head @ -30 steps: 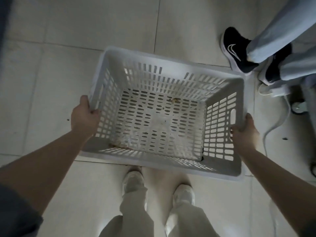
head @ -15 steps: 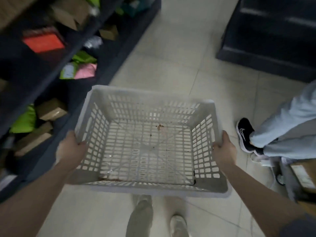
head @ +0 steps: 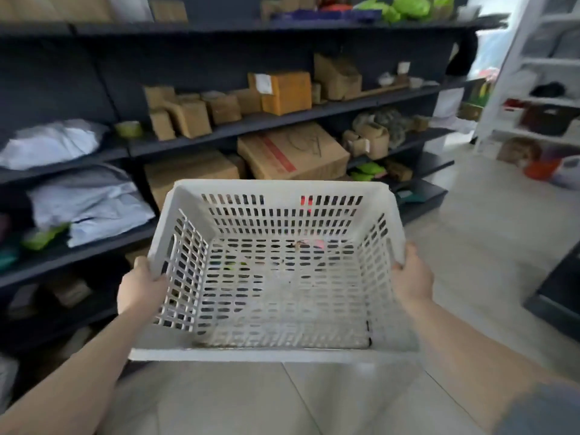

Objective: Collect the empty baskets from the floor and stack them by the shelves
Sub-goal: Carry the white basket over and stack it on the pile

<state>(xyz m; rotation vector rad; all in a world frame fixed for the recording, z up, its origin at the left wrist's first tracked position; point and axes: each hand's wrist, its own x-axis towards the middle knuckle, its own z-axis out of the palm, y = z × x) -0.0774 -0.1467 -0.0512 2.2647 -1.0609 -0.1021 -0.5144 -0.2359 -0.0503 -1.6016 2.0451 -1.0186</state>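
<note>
White slotted basket [head: 276,277], dark shelves [head: 282,117]

The basket [head: 276,271] was held above the floor [head: 489,233] between the left hand [head: 138,288] on its left wall and the right hand [head: 412,279] on its right; the shelves [head: 219,133] stood behind it, loaded with boxes [head: 292,152]; a few scraps lay in the basket.

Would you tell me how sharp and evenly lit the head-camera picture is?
Head view: the white basket and both hands are fairly sharp; the dark shelves and cardboard boxes smear with motion blur; the far right corner is washed out by daylight; wide-angle bending curves the shelf lines.
</note>
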